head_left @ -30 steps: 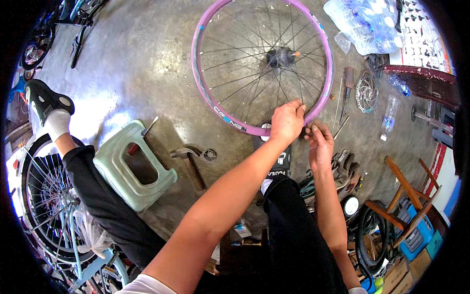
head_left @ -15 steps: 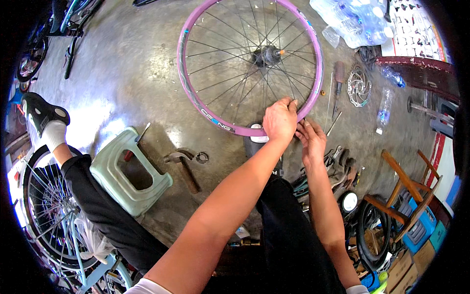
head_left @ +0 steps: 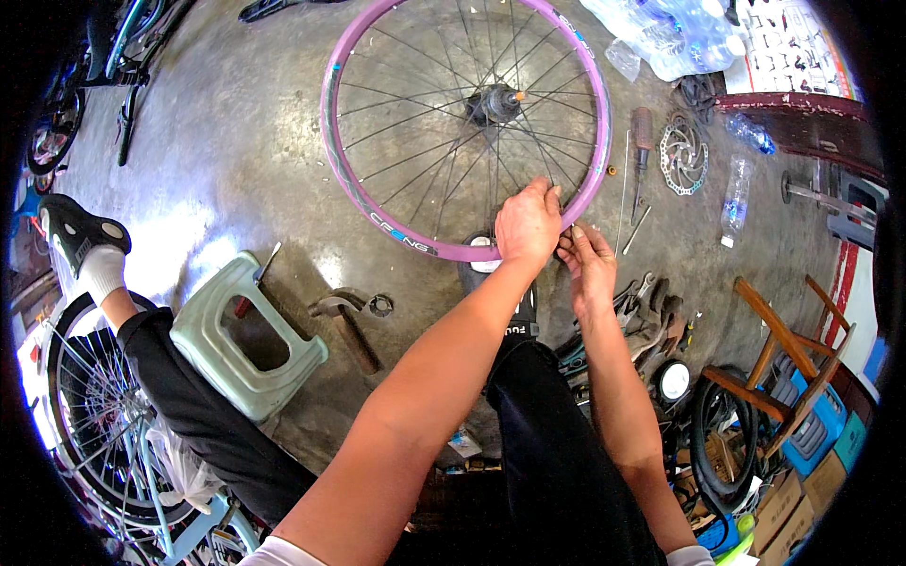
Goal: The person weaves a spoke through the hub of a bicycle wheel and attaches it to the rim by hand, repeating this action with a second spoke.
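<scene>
A pink bicycle wheel rim [head_left: 351, 179] with thin spokes and a dark hub [head_left: 494, 100] lies flat on the concrete floor in front of me. My left hand [head_left: 527, 226] grips its near edge, fingers curled over the rim among the spokes. My right hand [head_left: 587, 259] is right beside it at the rim's outer side, fingertips pinched together on something too small to make out. My black-trousered knee [head_left: 528, 368] is just below both hands.
A pale green plastic stool [head_left: 243, 340] lies tipped at my left, a hammer [head_left: 344, 321] next to it. A screwdriver [head_left: 642, 132], brake disc [head_left: 683, 156], plastic bottle [head_left: 734, 198] and loose tools [head_left: 651, 311] lie right. Another wheel [head_left: 94, 424] stands lower left.
The view has shifted so the wheel sits higher and more to the left. Both hands stay together at the rim's near edge, with little change in grip.
</scene>
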### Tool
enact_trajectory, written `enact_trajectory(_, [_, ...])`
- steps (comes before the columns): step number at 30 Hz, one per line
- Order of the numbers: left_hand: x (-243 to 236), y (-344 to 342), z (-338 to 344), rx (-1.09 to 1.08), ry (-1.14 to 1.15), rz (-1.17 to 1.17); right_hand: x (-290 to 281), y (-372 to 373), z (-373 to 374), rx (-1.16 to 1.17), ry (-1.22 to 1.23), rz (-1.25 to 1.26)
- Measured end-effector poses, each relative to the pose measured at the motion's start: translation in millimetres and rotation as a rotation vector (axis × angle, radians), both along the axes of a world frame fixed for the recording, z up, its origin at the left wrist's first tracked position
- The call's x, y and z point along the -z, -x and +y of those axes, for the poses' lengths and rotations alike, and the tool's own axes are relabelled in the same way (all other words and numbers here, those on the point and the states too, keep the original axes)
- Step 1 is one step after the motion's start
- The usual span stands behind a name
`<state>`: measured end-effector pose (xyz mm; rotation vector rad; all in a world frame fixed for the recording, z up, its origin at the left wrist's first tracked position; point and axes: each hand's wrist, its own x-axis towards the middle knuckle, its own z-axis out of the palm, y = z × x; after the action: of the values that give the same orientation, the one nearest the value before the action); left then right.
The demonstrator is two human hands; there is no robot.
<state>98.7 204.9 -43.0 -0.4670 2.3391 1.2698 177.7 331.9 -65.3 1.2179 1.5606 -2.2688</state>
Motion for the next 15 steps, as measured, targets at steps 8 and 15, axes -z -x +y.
enact_trajectory(8, [4,-3,-7,-0.173,-0.368,-0.044,-10,-1,0,0.016,0.072,0.092])
enact_trajectory(15, [3,-3,-10,-0.084,-0.296,-0.019,-10,6,-3,0.033,0.024,0.083])
